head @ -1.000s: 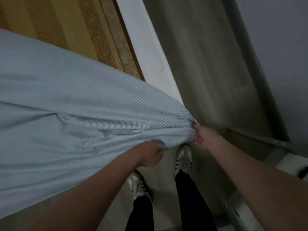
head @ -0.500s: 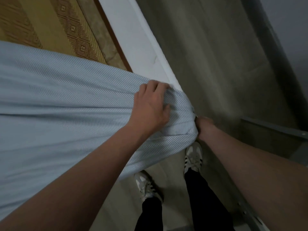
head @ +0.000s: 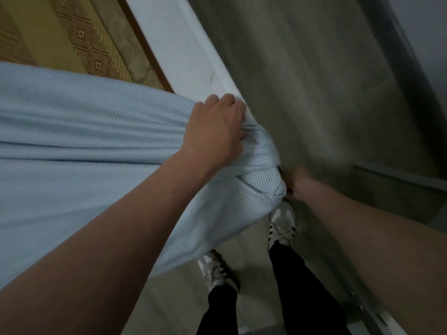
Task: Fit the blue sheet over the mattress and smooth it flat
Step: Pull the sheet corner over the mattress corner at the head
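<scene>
A: Start at the left. What lies under the left arm?

B: The blue sheet (head: pixel 79 146), finely striped, spread over the mattress (head: pixel 183 47) and pulled into long folds that run toward the corner. Beyond its far edge a patterned woven mat (head: pixel 72 32) covers the mattress top, and the white mattress edge runs bare past the left grip.

A: And the left grip itself?

B: The left hand (head: pixel 215 126) sits on top of the corner, knuckles up, fingers curled down over the bunched sheet right at the mattress edge. It is clamped on the sheet.

A: Just right of it and lower?

B: The sheet gathers into a tight wad that hangs off the corner, reaching down to the right hand (head: pixel 296 183). That hand meets the wad from the side, below the left grip. Its fingers are tucked behind the fabric and blurred, so I cannot tell whether they are closed on it or only pressing.

A: Anything below the grips?

B: Two pale sneakers with dark stripes (head: pixel 281 226) and black trouser legs, standing on the floor (head: pixel 302 81), close under the right grip.
</scene>
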`<action>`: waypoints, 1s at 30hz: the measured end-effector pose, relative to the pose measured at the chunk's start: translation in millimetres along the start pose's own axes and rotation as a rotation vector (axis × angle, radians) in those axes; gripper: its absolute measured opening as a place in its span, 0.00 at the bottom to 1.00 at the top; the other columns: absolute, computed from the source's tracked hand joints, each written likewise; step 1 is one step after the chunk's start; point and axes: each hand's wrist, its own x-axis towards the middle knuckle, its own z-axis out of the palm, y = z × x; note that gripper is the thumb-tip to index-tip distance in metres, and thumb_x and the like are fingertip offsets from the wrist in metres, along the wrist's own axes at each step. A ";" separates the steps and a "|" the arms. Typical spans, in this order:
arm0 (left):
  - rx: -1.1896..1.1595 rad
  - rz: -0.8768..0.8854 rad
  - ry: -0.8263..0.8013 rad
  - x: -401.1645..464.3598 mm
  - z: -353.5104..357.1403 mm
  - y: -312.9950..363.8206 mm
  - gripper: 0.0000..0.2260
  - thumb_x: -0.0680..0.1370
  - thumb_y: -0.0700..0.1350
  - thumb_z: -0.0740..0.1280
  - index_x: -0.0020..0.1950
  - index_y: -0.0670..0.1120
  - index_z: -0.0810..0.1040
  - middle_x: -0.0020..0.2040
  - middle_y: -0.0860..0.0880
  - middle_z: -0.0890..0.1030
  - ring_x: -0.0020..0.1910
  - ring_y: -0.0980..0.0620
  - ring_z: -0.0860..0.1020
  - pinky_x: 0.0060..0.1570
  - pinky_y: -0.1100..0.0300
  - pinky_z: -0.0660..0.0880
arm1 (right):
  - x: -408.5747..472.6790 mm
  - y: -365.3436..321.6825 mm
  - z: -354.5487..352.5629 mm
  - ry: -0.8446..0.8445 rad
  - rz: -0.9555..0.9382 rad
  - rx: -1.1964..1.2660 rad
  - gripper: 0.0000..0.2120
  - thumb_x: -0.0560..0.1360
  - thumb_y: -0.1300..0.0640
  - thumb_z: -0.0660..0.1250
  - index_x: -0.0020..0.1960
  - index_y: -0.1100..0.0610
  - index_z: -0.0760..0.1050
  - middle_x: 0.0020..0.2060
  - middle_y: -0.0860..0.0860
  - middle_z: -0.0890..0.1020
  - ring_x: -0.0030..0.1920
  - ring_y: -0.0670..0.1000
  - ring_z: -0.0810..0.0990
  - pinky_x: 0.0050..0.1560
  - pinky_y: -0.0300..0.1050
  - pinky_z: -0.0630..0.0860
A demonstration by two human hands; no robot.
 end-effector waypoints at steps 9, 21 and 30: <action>-0.078 -0.030 0.138 39.9 -19.3 3.9 0.05 0.76 0.41 0.62 0.49 0.46 0.67 0.41 0.46 0.75 0.41 0.40 0.76 0.35 0.51 0.68 | -18.0 -16.1 0.3 -0.113 0.069 0.394 0.24 0.77 0.56 0.69 0.68 0.66 0.70 0.53 0.59 0.80 0.45 0.55 0.79 0.43 0.48 0.78; -0.074 -0.043 0.158 89.8 6.0 10.2 0.10 0.73 0.32 0.60 0.47 0.45 0.65 0.39 0.45 0.72 0.40 0.45 0.70 0.37 0.53 0.63 | -26.8 -100.7 -21.6 0.173 -0.221 0.493 0.05 0.71 0.65 0.67 0.37 0.59 0.75 0.37 0.59 0.81 0.37 0.56 0.81 0.36 0.55 0.82; 0.254 0.116 0.019 79.7 36.4 13.7 0.16 0.75 0.51 0.58 0.56 0.44 0.74 0.47 0.45 0.83 0.51 0.45 0.79 0.70 0.51 0.59 | 5.1 -81.6 15.2 0.153 -0.192 0.255 0.21 0.71 0.53 0.69 0.61 0.61 0.77 0.56 0.58 0.81 0.56 0.58 0.80 0.59 0.51 0.77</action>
